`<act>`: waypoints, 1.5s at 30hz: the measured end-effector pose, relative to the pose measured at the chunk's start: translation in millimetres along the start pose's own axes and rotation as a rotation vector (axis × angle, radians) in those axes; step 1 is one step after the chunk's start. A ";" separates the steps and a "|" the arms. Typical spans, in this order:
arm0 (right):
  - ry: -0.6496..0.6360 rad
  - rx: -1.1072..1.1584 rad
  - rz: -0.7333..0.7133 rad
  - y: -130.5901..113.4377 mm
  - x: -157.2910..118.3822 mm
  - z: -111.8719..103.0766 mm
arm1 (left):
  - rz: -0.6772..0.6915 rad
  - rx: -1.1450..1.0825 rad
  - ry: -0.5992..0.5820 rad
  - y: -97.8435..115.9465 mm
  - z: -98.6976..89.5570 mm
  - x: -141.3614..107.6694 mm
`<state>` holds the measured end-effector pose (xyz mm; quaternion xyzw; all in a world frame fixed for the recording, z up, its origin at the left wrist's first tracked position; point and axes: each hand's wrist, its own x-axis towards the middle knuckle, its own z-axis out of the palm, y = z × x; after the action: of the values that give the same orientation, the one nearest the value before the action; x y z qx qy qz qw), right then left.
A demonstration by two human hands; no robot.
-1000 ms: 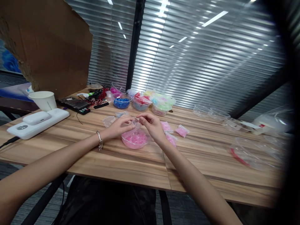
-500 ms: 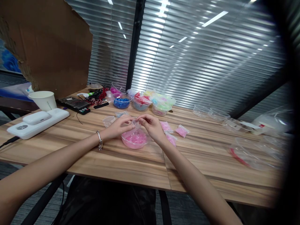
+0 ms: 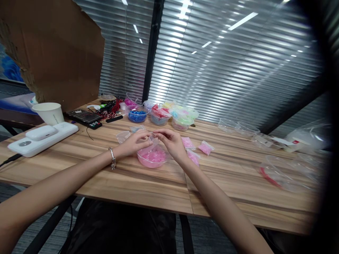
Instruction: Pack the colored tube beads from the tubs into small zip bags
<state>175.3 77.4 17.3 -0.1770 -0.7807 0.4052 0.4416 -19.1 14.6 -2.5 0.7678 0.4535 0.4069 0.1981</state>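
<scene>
Just then, little had changed: the fingertips of your right hand had shifted slightly at the mouth of the small clear plastic bag, while your left hand had stayed almost where it was. That meant, as far as could be judged, that you were working on the same bag, with no new thing picked up. You held it between both hands, right finger and thumb pinched narrowly at its top, left ones closed on its side with a small gap showing; exactly how tightly, you could not tell. The bag was above the round clear plastic bowl of bright pink pieces, near the middle of the wooden table. Counted out, you had one bag in hand, one bowl beneath it and three clear packets of pink pieces just to its right. Two limp clear bags lay to the left. Farther off stood one clear bowl of blue pieces and one clear bowl topped with red packets, beside others too overlapped to count surely. Far left were one pale paper cup and one white power bank; the clear containers at right were too blurred to number.
</scene>
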 end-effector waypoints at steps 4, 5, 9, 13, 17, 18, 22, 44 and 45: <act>-0.012 0.040 0.008 0.1 -0.8 0.3 | 0.002 0.000 -0.002 -0.4 -0.4 -0.5; -0.008 0.036 0.007 0.0 -0.9 0.3 | 0.004 0.000 -0.001 -0.3 -0.5 -0.4; 0.003 0.008 -0.006 -1.2 -0.8 -0.4 | 0.008 0.005 -0.011 1.0 -0.7 0.5; 0.004 0.002 -0.015 -2.5 -0.4 -1.0 | 0.005 0.003 -0.003 1.0 -0.3 1.1; -0.013 -0.004 -0.015 -1.7 -0.1 -1.3 | -0.002 0.013 0.008 -0.2 0.2 0.4; -0.015 -0.006 -0.010 -1.4 -0.1 -1.3 | -0.002 0.015 0.007 -0.2 0.2 0.3; -0.017 -0.018 -0.012 -0.6 0.0 -1.1 | -0.005 0.012 -0.008 2.0 0.0 0.4; -0.065 0.066 0.002 -0.2 -0.6 -0.2 | 0.003 0.007 -0.021 1.8 -1.2 0.3; -0.060 0.078 0.000 0.4 -0.4 0.0 | 0.005 0.002 -0.021 1.4 -1.3 0.3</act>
<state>175.5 77.4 16.8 -0.1475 -0.7772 0.4406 0.4243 -19.2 14.0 -0.6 0.7733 0.4501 0.3987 0.2010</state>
